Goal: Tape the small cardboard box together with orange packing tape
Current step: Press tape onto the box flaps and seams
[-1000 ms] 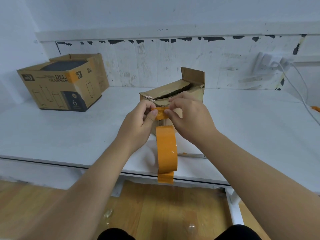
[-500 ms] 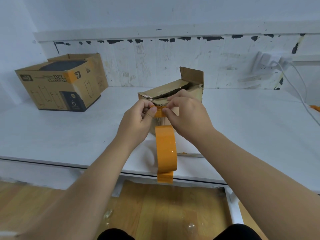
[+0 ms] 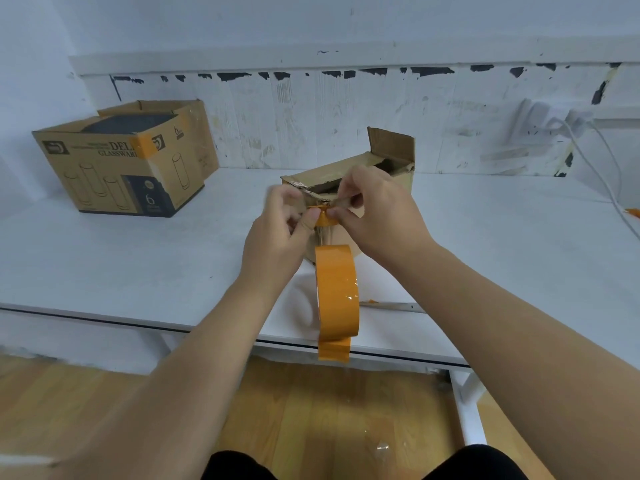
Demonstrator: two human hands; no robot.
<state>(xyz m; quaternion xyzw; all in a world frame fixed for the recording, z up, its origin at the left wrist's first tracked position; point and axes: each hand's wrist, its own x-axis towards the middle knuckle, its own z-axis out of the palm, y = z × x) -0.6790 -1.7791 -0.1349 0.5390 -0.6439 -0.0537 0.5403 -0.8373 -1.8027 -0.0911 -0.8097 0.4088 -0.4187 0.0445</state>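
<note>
from the head camera, looking down, we see our two bare hands meeting in front of the small cardboard box (image 3: 349,174), which sits on the white table (image 3: 138,258) near its front edge. the box top is not sealed: one flap stands upright at the back and the others lie loosely over the opening. our left hand (image 3: 277,237) and right hand (image 3: 377,216) each pinch the free end of the orange packing tape (image 3: 323,219) against the box's near top edge, thumb and finger closed on it, likely to anchor the strip before pulling it across. the left fingers are blurred, so their exact hold is unclear. the tape roll (image 3: 337,296) hangs below the hands on its own strip, in front of the box, dangling past the table edge. a larger glassware carton (image 3: 121,168) rests well apart at the far left.
</note>
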